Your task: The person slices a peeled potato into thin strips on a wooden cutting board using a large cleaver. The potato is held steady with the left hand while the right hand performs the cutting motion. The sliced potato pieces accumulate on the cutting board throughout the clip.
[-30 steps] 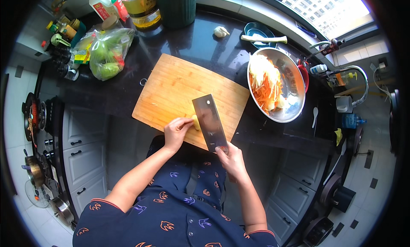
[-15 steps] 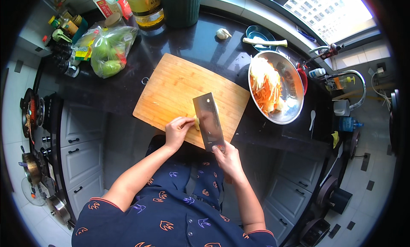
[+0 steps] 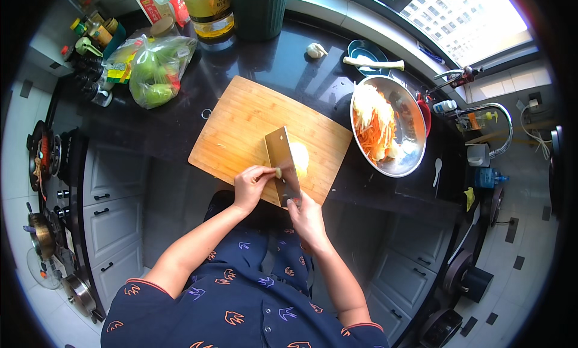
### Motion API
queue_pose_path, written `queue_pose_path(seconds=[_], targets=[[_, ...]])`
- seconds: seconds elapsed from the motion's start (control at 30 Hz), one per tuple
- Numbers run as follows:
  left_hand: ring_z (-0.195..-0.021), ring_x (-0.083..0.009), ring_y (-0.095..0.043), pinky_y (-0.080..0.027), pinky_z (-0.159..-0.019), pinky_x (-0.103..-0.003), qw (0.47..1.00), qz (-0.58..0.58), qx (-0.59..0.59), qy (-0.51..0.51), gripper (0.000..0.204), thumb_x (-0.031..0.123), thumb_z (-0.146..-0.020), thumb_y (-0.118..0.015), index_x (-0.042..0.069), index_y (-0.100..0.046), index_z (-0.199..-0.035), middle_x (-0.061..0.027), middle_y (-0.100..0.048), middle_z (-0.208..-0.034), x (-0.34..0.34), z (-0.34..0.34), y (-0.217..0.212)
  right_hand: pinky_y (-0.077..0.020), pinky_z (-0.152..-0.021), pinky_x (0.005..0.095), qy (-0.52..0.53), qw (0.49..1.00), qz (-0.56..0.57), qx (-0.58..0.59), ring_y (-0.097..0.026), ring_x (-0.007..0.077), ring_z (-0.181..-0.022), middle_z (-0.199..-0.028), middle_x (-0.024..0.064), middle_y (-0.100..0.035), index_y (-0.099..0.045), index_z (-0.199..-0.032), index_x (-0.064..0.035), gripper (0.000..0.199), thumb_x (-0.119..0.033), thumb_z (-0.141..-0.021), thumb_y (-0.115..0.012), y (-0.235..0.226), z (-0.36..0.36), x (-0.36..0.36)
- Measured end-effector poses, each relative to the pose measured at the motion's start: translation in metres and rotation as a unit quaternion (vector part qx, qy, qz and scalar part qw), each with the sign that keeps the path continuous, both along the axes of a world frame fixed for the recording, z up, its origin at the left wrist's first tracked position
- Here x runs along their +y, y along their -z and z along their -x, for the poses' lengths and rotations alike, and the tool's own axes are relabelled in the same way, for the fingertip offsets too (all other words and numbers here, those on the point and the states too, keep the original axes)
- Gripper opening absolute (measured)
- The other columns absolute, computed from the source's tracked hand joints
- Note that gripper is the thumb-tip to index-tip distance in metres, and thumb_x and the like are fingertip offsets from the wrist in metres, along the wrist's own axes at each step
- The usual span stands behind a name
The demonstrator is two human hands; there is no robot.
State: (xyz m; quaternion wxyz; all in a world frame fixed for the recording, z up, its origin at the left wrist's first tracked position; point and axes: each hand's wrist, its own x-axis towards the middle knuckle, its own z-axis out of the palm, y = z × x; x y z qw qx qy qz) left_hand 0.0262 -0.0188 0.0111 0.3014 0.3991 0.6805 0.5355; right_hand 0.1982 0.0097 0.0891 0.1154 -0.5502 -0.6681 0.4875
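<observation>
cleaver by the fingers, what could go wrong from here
The left hand pinches a small piece right by the cleaver, which the right hand grips, so a slip might cut the left hand.

Pale food lies on the board just right of the cleaver; a sideways push could scatter it.

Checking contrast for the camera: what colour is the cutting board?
The cutting board is light golden-brown, clearest in the head view.
</observation>
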Motion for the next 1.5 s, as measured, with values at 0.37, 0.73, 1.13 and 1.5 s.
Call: queue_pose_path(seconds=[0.37, 0.73, 1.13, 1.5], targets=[[-0.078, -0.0207, -0.073, -0.056, -0.07, -0.029, 0.999, -0.031, 0.028, 0.024, 0.01, 0.006, -0.087, -0.077, 0.002, -0.075, -0.096, -0.0109, -0.073, -0.088, -0.002, 0.004, 0.004, -0.0562, -0.078, 0.0414, 0.009, 1.0, -0.018, -0.01, -0.074, 0.0371, -0.086, -0.091, 0.0264, -0.072, -0.065, -0.123, -0.0017, 0.032, -0.015, -0.094, -0.064, -0.004, -0.001, -0.005], [-0.099, -0.0217, -0.069, -0.058, -0.075, -0.032, 0.997, -0.017, 0.031, 0.075, 0.04, 0.012, -0.082, -0.082, 0.007, -0.069, -0.119, -0.0135, -0.064, -0.119, -0.005, 0.004, 0.016, -0.0419, -0.044, 0.0256, 0.137, 0.982, 0.012, 0.13, -0.052, 0.0052, -0.048, -0.061, -0.0018, -0.058, -0.068, -0.119, -0.0028, 0.022, -0.012, -0.1, -0.062, -0.053, -0.037, -0.013], [-0.112, -0.0352, -0.061, -0.051, -0.098, -0.042, 0.952, -0.024, 0.288, 0.1, 0.061, 0.017, -0.073, -0.086, 0.009, -0.062, -0.128, -0.0132, -0.066, -0.117, 0.003, -0.01, -0.006, -0.0407, -0.044, 0.0224, 0.183, 0.967, 0.053, 0.168, -0.049, 0.0047, -0.048, -0.063, -0.0022, -0.054, -0.064, -0.105, -0.0015, 0.01, -0.011, -0.1, -0.062, -0.031, -0.056, -0.057], [-0.116, -0.0362, -0.056, -0.048, -0.1, -0.045, 0.947, 0.008, 0.309, 0.087, 0.072, 0.03, -0.071, -0.089, 0.009, -0.059, -0.132, -0.0161, -0.058, -0.125, 0.01, -0.018, -0.006, -0.0449, -0.046, 0.0262, 0.204, 0.966, 0.029, 0.155, -0.052, 0.0062, -0.048, -0.059, -0.0019, -0.056, -0.067, -0.125, -0.0053, 0.028, -0.01, -0.098, -0.061, -0.025, -0.071, -0.053]])
